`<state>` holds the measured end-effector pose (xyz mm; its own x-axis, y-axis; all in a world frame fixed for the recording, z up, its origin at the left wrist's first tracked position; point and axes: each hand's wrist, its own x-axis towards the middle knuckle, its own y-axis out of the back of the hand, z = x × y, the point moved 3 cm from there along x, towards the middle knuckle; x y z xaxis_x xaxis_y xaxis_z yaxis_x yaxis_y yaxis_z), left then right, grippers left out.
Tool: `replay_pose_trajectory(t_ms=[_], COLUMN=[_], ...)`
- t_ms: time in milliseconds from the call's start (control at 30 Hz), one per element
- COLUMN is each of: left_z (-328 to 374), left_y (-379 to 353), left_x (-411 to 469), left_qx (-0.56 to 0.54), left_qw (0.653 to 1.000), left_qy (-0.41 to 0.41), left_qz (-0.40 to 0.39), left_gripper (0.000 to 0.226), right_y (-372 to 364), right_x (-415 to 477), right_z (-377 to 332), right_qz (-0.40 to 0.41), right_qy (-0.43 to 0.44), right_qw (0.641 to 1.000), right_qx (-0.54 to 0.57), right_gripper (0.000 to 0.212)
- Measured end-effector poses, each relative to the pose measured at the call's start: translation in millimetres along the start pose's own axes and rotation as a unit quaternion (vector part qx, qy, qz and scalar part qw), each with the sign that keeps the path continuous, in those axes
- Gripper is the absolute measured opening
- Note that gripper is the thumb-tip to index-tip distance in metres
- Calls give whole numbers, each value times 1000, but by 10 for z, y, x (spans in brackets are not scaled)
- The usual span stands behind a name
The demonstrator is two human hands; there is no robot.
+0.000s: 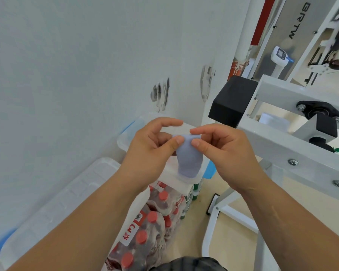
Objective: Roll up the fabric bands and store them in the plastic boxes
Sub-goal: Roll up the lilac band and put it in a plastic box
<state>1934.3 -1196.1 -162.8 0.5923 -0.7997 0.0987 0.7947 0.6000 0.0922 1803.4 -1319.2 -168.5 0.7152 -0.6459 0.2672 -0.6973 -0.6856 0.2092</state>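
Note:
A pale lilac fabric band point(189, 157) hangs between my two hands at the centre of the view. My left hand point(153, 145) pinches its upper left corner with thumb and fingers. My right hand point(221, 147) pinches the upper right corner. The band's lower end dangles loose. Behind and below the hands stands a clear plastic box point(125, 141) with a blue latch, partly hidden by them. A second clear plastic box lid point(67, 198) lies at lower left along the wall.
Shrink-wrapped packs of red-capped bottles point(155, 225) sit on the floor under the hands. A white metal machine frame point(294, 145) with a black block point(233, 100) fills the right side. A white wall point(86, 65) is on the left.

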Motion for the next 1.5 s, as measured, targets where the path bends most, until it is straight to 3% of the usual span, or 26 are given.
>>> replay_pose_trajectory(t_ms=[267,400,567,800,900,1033,1200,1333,1500], left_z=[6,-39,-63,8,2,-20,-51,-29,-28], left_y=[-6,-10,-33,-88,-66,-52,-27,-15,-17], left_x=[-9,-26,-30,-42,-34,-41,-29,-23,-28], left_qx=[100,61,38,91,99,126,110,81,87], left_qw=[995,998,998,995,994,991,993,996,994], left_qy=[-25,14,38,-42,-37,-31,-30,-42,-58], left_qz=[-2,-5,-36,-5,11,25,14,22,12], left_gripper=[14,13,21,24,16,7,10,28,24], right_y=[12,50,83,37,46,61,90,73,60], right_x=[-24,0,24,30,27,9,27,10,-25], right_z=[-10,-66,-66,-99,-105,-54,3,32,14], right_qz=[34,-6,2,65,57,7,-8,-12,14], right_qy=[-5,30,54,61,59,47,50,16,17], right_qw=[999,999,996,995,995,998,993,998,1000], right_qx=[-9,-37,-75,-44,-50,-51,-110,-59,-20], right_gripper=[15,29,19,15,14,27,12,9,13])
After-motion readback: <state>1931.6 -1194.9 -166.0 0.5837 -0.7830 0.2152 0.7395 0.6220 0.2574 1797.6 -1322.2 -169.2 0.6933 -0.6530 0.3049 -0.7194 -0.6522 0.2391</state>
